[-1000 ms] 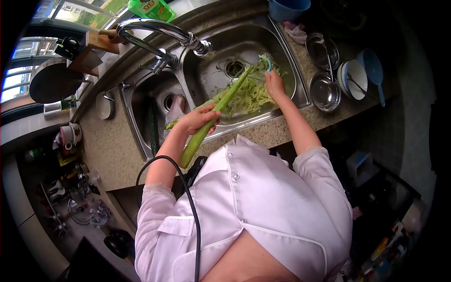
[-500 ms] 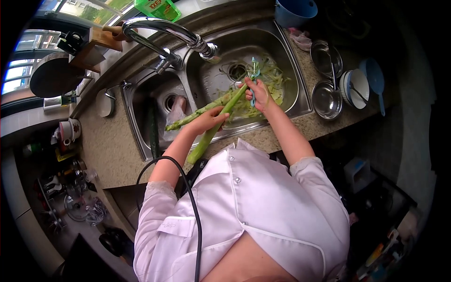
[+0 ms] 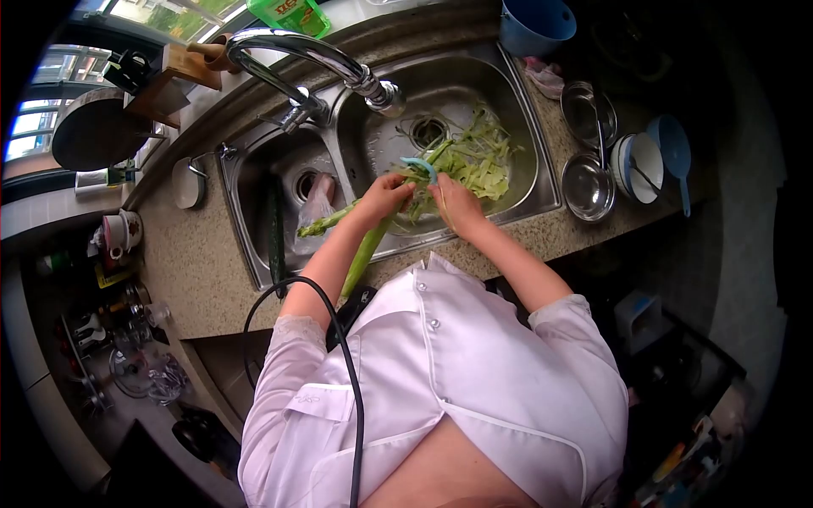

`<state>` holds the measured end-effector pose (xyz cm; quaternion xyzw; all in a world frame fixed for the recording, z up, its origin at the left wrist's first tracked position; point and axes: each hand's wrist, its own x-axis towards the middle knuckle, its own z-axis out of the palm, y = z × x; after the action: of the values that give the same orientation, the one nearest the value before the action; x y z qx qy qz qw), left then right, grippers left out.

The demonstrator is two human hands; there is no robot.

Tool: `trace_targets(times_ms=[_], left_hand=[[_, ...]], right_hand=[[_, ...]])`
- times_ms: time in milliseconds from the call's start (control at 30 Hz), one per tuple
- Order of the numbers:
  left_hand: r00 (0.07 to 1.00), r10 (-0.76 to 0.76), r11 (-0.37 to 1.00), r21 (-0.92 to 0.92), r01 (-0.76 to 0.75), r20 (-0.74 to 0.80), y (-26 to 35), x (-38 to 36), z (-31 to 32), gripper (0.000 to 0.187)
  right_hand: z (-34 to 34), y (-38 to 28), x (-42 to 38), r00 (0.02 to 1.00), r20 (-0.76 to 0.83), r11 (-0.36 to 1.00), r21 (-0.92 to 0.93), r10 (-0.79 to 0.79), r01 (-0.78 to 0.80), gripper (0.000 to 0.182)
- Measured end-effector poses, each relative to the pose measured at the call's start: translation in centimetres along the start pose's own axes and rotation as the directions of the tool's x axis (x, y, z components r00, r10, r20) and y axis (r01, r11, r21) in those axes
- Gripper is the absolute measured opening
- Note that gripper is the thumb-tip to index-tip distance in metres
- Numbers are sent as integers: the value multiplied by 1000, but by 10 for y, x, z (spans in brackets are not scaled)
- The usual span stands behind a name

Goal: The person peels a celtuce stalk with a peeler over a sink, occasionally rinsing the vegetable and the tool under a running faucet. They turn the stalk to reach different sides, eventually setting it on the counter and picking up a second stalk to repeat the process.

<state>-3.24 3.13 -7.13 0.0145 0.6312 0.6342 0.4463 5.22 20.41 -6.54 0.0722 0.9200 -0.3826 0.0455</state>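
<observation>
My left hand (image 3: 385,201) is closed around a long green celtuce stem (image 3: 365,256), whose lower end hangs out over the sink's front edge. Close beside it, my right hand (image 3: 458,208) grips a light-blue peeler (image 3: 421,164), its head at the stem's upper part. Partly hidden by my left forearm, a second, rough-skinned stem (image 3: 317,227) lies across the sink divider. Pale green peelings (image 3: 481,167) are heaped in the right basin around the drain.
A chrome faucet (image 3: 369,85) arches over the double sink (image 3: 549,182). The left basin holds a dark cucumber (image 3: 276,241) and a plastic bag (image 3: 318,201). Metal bowls (image 3: 589,188) and stacked white bowls (image 3: 641,159) stand right, near a blue bucket (image 3: 537,27). A black cable (image 3: 354,381) hangs before me.
My right hand and the peeler have come down and left along the stem, turning as they moved. My left hand has shifted up and right, closer to the peeler.
</observation>
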Motion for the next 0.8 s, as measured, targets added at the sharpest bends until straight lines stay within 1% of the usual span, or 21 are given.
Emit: trace_targets(times_ms=[33, 100, 167, 200, 233, 300, 333, 400, 433, 467, 500, 533, 567, 600, 633, 667, 700, 767, 800], left_hand=[[999, -11, 1000, -23, 11, 31, 1, -2, 0, 31], [998, -24, 999, -46, 27, 63, 0, -6, -2, 31], [996, -58, 997, -54, 62, 65, -2, -5, -5, 31], [996, -57, 997, -50, 60, 71, 1, -5, -5, 31], [997, -36, 999, -16, 38, 73, 3, -6, -3, 29], [997, -20, 1000, 11, 19, 70, 1, -9, -1, 28], [999, -18, 1000, -12, 18, 43, -1, -7, -1, 28], [1000, -13, 999, -38, 14, 18, -3, -1, 2, 27], [1000, -4, 1000, -13, 4, -20, -3, 1, 2, 27], [998, 4, 1000, 12, -4, -58, -5, 3, 2, 27], [998, 1, 1000, 13, -1, -57, -7, 3, 2, 27], [994, 12, 999, 39, -8, -107, -8, 5, 2, 27], [987, 26, 998, 66, -16, -157, -9, 6, 1, 26], [987, 25, 998, 67, -15, -158, -8, 5, 1, 26], [981, 29, 998, 55, -19, -192, -7, 3, 1, 26], [973, 34, 999, 42, -26, -226, -6, 1, 2, 26], [973, 35, 999, 43, -26, -227, -5, -1, 2, 26], [982, 13, 999, 31, -7, -187, -2, -4, -1, 25], [983, 16, 999, 30, -10, -185, 1, -3, -2, 25]], right_hand=[[-2, 6, 6, 1000, -1, 1000, 1, 6, -6, 30], [-14, 28, 29, 973, -68, 972, -69, 220, -225, 31], [-13, 77, 45, 964, -71, 960, -100, 256, -262, 35], [-17, 83, 46, 964, -130, 969, -61, 232, -241, 35], [-17, 86, 47, 964, -132, 969, -64, 229, -239, 35], [-15, 87, 39, 946, -301, 990, 101, 121, -95, 33], [-17, 75, 34, 946, -301, 991, 98, 121, -95, 33], [-16, 41, 20, 944, -283, 974, 193, 168, -116, 29], [-19, 23, 12, 965, -211, 973, 202, 156, -113, 28], [-9, 17, 6, 983, -161, 987, 141, 94, -72, 28], [-2, 12, 2, 994, -106, 996, 82, 35, -27, 28], [0, 10, 0, 994, -106, 996, 84, 38, -29, 28], [1, 9, 0, 999, -53, 1000, 14, 0, 1, 29], [1, 8, -1, 999, 3, 998, -53, -36, 36, 30], [1, 17, 6, 999, 4, 998, -50, -35, 35, 30], [-3, 36, 19, 995, -22, 993, -62, 101, -102, 30], [-7, 55, 30, 971, -49, 969, -72, 235, -238, 30], [-16, 84, 38, 962, -118, 959, -110, 248, -261, 31], [-22, 81, 36, 958, -148, 963, -74, 248, -260, 28]])
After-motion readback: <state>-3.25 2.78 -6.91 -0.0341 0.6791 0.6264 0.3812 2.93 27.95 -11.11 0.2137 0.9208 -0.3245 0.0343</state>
